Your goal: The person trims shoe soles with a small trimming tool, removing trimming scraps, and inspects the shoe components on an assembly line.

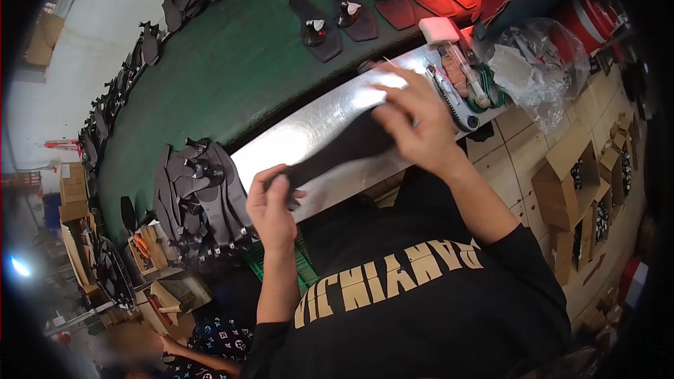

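Note:
A dark, flat shoe insole (344,149) is stretched between my two hands above the shiny metal work surface (281,133). My left hand (272,203) pinches its narrow end between thumb and fingers. At the wide end, my right hand (415,123) has its thumb and fingers at the insole's edge, slightly blurred. Just left of my left hand, a pile of dark insoles with buckle-like fittings (203,196) overlaps the bench edge. Several similar insoles with pale-topped dark pieces on them (316,31) lie in a row on the green belt (210,91).
A white block (439,30), a green-handled tool (484,88) and a clear plastic bag (540,63) are at the right. Open cardboard boxes (569,175) stand on the tiled floor. More insoles line the belt's far edge (105,112). Another person's arm (196,356) shows lower left.

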